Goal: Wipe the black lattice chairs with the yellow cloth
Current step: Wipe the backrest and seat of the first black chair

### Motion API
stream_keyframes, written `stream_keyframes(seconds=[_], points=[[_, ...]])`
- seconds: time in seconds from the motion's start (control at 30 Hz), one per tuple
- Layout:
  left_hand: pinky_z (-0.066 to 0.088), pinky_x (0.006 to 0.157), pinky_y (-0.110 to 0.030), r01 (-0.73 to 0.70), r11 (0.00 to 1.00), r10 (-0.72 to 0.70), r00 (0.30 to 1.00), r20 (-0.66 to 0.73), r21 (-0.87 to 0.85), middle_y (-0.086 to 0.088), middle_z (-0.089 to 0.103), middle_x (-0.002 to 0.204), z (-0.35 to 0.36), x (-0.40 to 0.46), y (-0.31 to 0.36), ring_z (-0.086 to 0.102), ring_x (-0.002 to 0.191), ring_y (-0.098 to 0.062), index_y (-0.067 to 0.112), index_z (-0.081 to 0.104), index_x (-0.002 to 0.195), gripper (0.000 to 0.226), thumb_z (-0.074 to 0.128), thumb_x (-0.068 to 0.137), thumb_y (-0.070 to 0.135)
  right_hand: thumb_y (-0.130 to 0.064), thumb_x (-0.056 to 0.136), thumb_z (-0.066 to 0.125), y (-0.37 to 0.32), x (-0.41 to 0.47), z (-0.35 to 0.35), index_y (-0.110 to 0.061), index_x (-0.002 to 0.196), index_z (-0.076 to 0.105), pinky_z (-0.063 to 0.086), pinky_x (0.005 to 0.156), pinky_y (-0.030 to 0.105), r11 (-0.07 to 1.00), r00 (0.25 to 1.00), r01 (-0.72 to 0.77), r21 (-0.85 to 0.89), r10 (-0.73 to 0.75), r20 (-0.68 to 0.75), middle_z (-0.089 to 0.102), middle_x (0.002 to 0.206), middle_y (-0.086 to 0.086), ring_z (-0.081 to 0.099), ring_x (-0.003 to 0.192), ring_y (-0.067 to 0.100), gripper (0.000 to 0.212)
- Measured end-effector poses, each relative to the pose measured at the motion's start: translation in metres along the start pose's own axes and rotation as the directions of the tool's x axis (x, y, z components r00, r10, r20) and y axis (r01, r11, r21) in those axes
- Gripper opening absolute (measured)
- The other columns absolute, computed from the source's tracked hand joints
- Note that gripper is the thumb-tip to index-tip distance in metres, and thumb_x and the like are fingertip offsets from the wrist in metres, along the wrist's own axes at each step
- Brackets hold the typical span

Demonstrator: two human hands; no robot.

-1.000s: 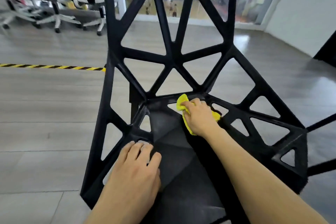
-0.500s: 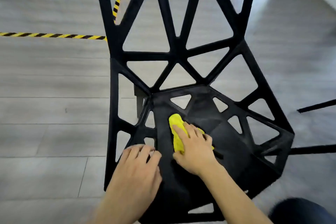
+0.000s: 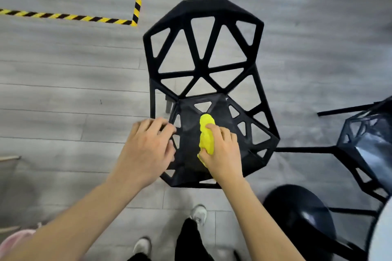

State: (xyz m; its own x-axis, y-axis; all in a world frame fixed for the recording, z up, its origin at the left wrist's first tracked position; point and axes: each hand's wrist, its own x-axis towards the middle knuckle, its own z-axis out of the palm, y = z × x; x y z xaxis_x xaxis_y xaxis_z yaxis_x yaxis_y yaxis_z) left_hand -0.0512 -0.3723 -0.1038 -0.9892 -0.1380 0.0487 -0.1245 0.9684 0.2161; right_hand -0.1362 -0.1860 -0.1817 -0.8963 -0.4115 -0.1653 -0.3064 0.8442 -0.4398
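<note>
A black lattice chair (image 3: 202, 63) stands on the grey floor in front of me, seen from above, its backrest away from me. My right hand (image 3: 221, 150) presses the bunched yellow cloth (image 3: 206, 135) against the middle of the seat, fingers curled over it. My left hand (image 3: 146, 148) rests on the seat's left rim, fingers bent over the edge. A second black lattice chair (image 3: 369, 144) stands to the right, partly cut off by the frame.
Yellow-and-black hazard tape (image 3: 84, 18) marks a corner on the floor at upper left. A round black stool (image 3: 301, 216) sits at lower right. My shoes (image 3: 198, 214) are below the seat's front edge. Pink fabric (image 3: 14, 239) shows at bottom left.
My view has tilted from the backrest down onto the seat. My right hand has drawn the cloth from the seat's back corner toward the middle. The left hand stays on the left rim.
</note>
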Motion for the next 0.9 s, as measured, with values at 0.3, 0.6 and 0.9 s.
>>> stream_keyframes(seconds=[0.3, 0.6, 0.9], points=[[0.042, 0.094, -0.045, 0.110, 0.994, -0.110, 0.994, -0.022, 0.022, -0.002, 0.054, 0.125, -0.142, -0.011, -0.015, 0.053, 0.106, -0.028, 0.024, 0.059, 0.124, 0.036, 0.057, 0.089, 0.031, -0.033, 0.077, 0.069, -0.114, -0.026, -0.123, -0.037, 0.138, 0.040, 0.046, 0.093, 0.039, 0.989, 0.988, 0.089, 0.119, -0.072, -0.135, 0.046, 0.131, -0.002, 0.040, 0.109, 0.022, 0.067], [0.044, 0.088, -0.046, 0.053, 0.999, -0.052, 0.997, -0.053, 0.010, -0.003, 0.054, 0.124, -0.236, 0.010, -0.117, 0.053, 0.104, -0.028, 0.024, 0.060, 0.124, 0.037, 0.061, 0.088, 0.032, -0.031, 0.076, 0.068, -0.247, 0.002, -0.155, -0.041, 0.138, 0.042, 0.048, 0.093, 0.042, 0.986, 0.970, 0.086, 0.145, -0.050, -0.237, 0.044, 0.126, -0.002, 0.044, 0.111, 0.023, 0.067], [0.042, 0.090, -0.044, -0.053, 0.998, 0.054, 0.994, -0.094, 0.017, -0.002, 0.057, 0.119, -0.297, 0.050, -0.228, 0.056, 0.103, -0.029, 0.022, 0.065, 0.121, 0.034, 0.063, 0.088, 0.031, -0.034, 0.074, 0.069, -0.367, 0.058, -0.146, -0.043, 0.136, 0.042, 0.048, 0.093, 0.040, 0.980, 0.945, 0.016, 0.199, 0.051, -0.324, 0.045, 0.126, -0.003, 0.045, 0.112, 0.023, 0.069]])
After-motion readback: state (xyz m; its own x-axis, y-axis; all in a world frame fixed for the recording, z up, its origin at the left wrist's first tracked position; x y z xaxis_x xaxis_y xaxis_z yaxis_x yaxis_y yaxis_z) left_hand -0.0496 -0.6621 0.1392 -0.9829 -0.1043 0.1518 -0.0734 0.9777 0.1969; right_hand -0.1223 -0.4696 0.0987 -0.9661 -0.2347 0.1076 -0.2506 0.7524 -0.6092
